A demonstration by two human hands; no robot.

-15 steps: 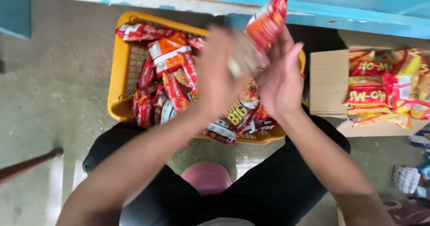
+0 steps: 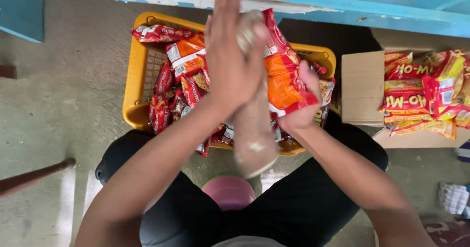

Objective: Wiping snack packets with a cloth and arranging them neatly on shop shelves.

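Observation:
My right hand (image 2: 298,107) grips an orange and red snack packet (image 2: 284,76) from below, in front of my chest. A pale beige mass (image 2: 254,139), blurred by motion, hangs down out of the packet toward my lap. My left hand (image 2: 230,66) lies against this mass with fingers stretched upward and the thumb hooked over its top. Both hands are above a yellow plastic basket (image 2: 134,80) holding several similar red and orange packets (image 2: 181,56).
A cardboard box (image 2: 362,85) with several red and yellow packets (image 2: 426,95) sits at the right. A pink round object (image 2: 230,190) shows between my black-clad legs. A brown stick (image 2: 34,176) lies on the grey floor at left. A blue wall base (image 2: 342,7) runs behind.
The packet has dropped from pointing up to lying lower between my hands. The pale mass now stretches down out of it. My left hand's fingers have straightened upward.

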